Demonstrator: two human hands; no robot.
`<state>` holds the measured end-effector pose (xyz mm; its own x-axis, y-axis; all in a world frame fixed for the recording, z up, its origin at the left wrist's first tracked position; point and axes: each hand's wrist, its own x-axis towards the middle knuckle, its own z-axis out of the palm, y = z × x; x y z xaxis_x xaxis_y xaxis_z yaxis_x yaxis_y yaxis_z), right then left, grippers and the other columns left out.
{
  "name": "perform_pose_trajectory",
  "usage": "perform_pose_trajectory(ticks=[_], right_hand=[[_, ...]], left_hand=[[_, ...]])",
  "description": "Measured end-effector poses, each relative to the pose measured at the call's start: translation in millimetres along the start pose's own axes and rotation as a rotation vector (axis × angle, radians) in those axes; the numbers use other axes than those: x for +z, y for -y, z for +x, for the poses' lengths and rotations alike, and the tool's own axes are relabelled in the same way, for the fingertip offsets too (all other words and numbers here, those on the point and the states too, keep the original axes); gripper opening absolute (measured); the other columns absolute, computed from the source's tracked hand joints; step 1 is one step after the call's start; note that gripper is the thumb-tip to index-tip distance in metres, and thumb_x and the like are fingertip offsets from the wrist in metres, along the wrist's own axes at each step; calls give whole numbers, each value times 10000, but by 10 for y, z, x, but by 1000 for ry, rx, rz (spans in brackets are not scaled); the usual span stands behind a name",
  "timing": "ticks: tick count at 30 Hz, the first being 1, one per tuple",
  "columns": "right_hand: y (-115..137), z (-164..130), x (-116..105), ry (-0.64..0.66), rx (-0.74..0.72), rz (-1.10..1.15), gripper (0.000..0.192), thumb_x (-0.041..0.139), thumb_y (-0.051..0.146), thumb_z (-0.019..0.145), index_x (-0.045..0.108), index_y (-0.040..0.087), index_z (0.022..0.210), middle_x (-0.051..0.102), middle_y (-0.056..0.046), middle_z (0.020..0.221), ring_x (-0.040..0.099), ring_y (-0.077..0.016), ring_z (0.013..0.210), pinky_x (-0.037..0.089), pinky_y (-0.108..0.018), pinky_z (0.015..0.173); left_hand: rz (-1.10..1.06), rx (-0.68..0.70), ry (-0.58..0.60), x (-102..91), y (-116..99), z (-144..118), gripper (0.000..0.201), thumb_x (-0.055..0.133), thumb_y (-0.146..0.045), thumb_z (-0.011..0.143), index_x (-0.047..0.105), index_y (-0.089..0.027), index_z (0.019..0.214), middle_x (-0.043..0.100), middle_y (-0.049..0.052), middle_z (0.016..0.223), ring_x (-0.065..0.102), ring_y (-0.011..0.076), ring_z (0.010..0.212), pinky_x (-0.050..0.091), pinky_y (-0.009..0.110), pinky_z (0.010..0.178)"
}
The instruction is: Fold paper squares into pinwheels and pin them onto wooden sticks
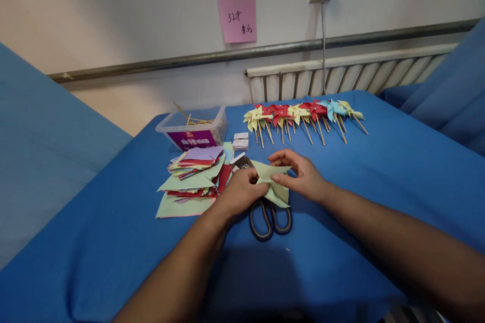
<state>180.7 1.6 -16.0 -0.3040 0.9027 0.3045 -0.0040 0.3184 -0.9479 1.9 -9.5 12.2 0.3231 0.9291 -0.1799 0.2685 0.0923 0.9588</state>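
A pale green sheet of paper (279,194), cut and partly bent, is held up above the table between my two hands. My left hand (244,189) pinches it at the left and near its middle. On its right side my right hand (299,175) has thumb and fingers closed round the edge. Beneath the paper lies a pair of scissors (261,236) with dark handles toward me, its blades partly covered by my left hand and the paper. To the left sits a stack of coloured paper (193,179) in purple, red, yellow and green.
Behind the stack stands a clear plastic box (223,123) with thin sticks in it. Two small white boxes (240,142) are beside it. Several finished paper pinwheels (280,113) on sticks lie along the back of the blue-covered table (359,181). Beyond are a radiator (295,86) and a wall rail.
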Motion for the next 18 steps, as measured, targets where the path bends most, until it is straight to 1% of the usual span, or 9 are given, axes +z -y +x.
perform_pose_trajectory(ticks=[3,6,8,11,13,14,15,16,18], right_hand=[[33,-31,35,74,18,-113,350,685,209,734,581,203,1068,648,2,815,603,-149,728,472,-288,689],[46,-29,60,75,43,-133,310,647,156,720,595,206,1022,653,19,783,588,-133,672,454,-262,631],[36,-19,84,34,66,-77,277,661,161,702,603,206,969,671,19,801,600,-135,685,458,-260,635],[-17,-8,140,-96,147,77,278,727,206,652,606,197,902,672,22,786,603,-141,687,467,-267,646],[-73,-7,184,-216,256,237,325,764,253,626,601,190,900,661,24,760,598,-142,658,473,-276,635],[-103,-7,204,-275,312,326,353,775,274,620,598,187,912,660,23,756,598,-143,644,477,-282,630],[-130,-7,220,-331,357,404,376,782,291,617,595,184,926,662,19,758,600,-144,636,481,-288,627],[-153,-7,233,-383,382,460,394,787,301,615,594,181,937,665,13,763,602,-145,630,484,-292,625],[-176,-7,247,-472,380,484,405,794,310,611,597,176,939,669,7,771,600,-142,622,487,-292,618]], left_hand=[[82,65,20,-4,21,-16,236,617,-170,655,750,-143,848,695,36,780,592,169,688,441,250,621],[144,83,11,-6,21,-34,216,606,-174,668,739,-143,835,688,35,782,576,166,683,426,248,610],[198,81,-26,-6,7,-42,197,606,-174,663,728,-141,815,686,33,778,567,163,672,409,247,593],[238,64,-174,10,-21,-35,81,643,-213,651,676,-145,680,625,2,638,513,134,584,355,237,529],[139,42,-293,39,-28,-18,120,694,-257,635,644,-151,658,584,-18,587,489,119,548,348,232,518],[38,30,-336,58,-25,-8,157,721,-273,623,646,-151,690,596,-18,604,504,119,557,369,233,536],[-84,16,-354,80,-19,2,206,745,-281,611,654,-151,742,624,-9,647,535,126,585,400,238,568],[-217,-2,-347,102,-10,11,261,764,-286,604,663,-148,801,654,9,702,571,138,629,431,249,610],[-443,-49,-270,146,11,17,312,781,-300,619,674,-138,863,686,51,789,620,166,716,470,275,678]])
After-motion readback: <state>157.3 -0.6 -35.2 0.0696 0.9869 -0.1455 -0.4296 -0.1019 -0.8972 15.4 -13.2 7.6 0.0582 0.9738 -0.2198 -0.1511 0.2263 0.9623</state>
